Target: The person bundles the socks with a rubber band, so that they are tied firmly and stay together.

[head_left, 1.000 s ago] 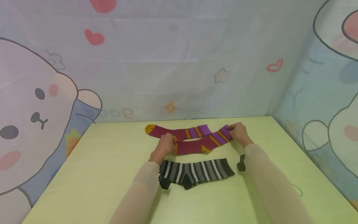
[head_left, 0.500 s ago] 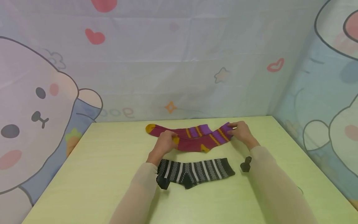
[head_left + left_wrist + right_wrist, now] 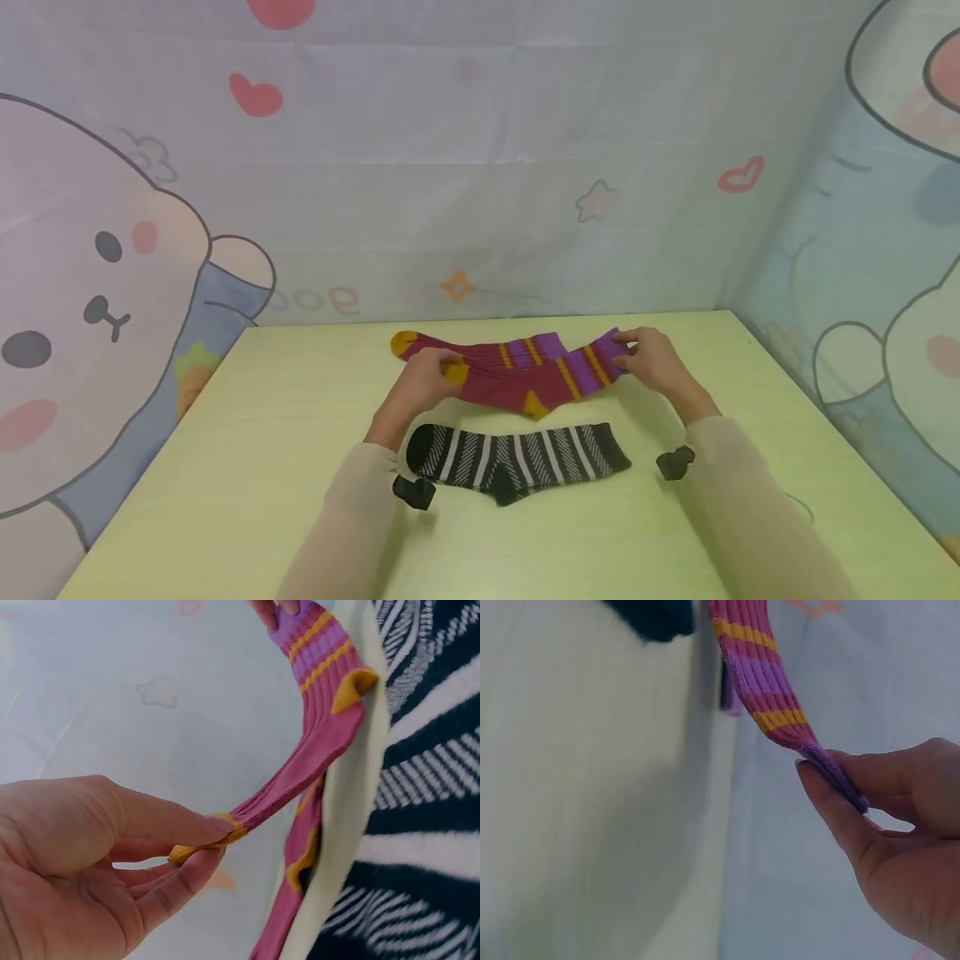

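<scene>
In the head view, the left hand (image 3: 422, 382) has slid toward the left of the frame since a second ago, and the right hand (image 3: 654, 360) a little toward the right, so they stand farther apart. The maroon-and-purple sock (image 3: 517, 385) between them now spans wider: its mustard toe has moved left and upward in the frame, showing as a broader patch, its cuff sits slightly farther right, and its heel has drifted left of where it was. The black wrist cameras (image 3: 414, 492) have likewise spread outward, the right one also lower. At centre-left, the black toe of the striped sock (image 3: 517, 461), previously covered by the left arm, has come into sight.
</scene>
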Tool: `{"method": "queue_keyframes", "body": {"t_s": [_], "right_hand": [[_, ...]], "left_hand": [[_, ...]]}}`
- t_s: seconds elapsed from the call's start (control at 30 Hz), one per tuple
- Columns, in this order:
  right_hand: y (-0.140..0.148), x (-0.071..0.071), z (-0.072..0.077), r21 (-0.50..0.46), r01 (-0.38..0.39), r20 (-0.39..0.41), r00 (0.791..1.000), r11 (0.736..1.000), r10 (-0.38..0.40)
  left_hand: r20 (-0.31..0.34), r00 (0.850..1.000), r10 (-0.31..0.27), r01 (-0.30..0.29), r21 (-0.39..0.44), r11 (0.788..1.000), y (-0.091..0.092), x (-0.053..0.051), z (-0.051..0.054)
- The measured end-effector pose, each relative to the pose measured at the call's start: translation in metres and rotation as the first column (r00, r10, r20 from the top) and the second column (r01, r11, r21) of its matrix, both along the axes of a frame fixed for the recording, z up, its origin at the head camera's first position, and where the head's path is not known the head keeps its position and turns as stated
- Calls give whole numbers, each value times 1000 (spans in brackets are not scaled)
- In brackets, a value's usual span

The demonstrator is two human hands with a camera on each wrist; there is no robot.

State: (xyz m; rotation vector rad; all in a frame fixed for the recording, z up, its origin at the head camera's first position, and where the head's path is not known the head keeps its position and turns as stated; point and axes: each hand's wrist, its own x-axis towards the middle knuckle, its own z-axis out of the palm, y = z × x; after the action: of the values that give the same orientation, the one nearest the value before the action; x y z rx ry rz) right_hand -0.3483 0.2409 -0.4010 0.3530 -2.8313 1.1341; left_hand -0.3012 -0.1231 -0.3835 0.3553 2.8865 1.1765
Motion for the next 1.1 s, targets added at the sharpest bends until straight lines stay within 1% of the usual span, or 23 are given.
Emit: {"method": "queue_keyframes", "body": {"t_s": [0.1, 0.17, 0.33, 0.43, 0.57, 0.77, 0.83, 0.9, 1.0, 1.1], "right_hand": [[-3, 10, 10, 24, -10, -17, 1000, 1000, 11], [-4, 17, 17, 43, -26, -29, 999, 999, 28], [-5, 36, 34, 62, -86, 9, 996, 994, 85], [-8, 48, 43, 82, -125, 53, 991, 989, 121], [-14, 62, 53, 127, -172, 91, 983, 977, 161], [-16, 75, 61, 155, -226, 123, 970, 962, 208], [-15, 78, 64, 159, -239, 135, 966, 958, 219], [-13, 81, 67, 171, -249, 148, 963, 953, 225], [-11, 86, 71, 181, -267, 180, 955, 947, 235], [-11, 91, 75, 188, -293, 208, 945, 938, 253]], "left_hand": [[-10, 1000, -17, 17, 2, 1000, -6, 4, 6], [-19, 999, -34, 34, 6, 999, -9, 9, 9], [-19, 998, -63, 64, 19, 998, -18, 21, 19], [10, 997, -81, 80, 22, 997, -22, 28, 23], [60, 992, -108, 107, 23, 994, -29, 34, 27], [128, 985, -118, 118, 9, 993, -40, 39, 37], [142, 980, -139, 141, -6, 990, -43, 40, 39], [164, 972, -167, 172, -17, 985, -45, 40, 41], [194, 955, -226, 239, -46, 970, -47, 42, 41], [229, 937, -262, 285, -72, 956, -48, 44, 41]]}}
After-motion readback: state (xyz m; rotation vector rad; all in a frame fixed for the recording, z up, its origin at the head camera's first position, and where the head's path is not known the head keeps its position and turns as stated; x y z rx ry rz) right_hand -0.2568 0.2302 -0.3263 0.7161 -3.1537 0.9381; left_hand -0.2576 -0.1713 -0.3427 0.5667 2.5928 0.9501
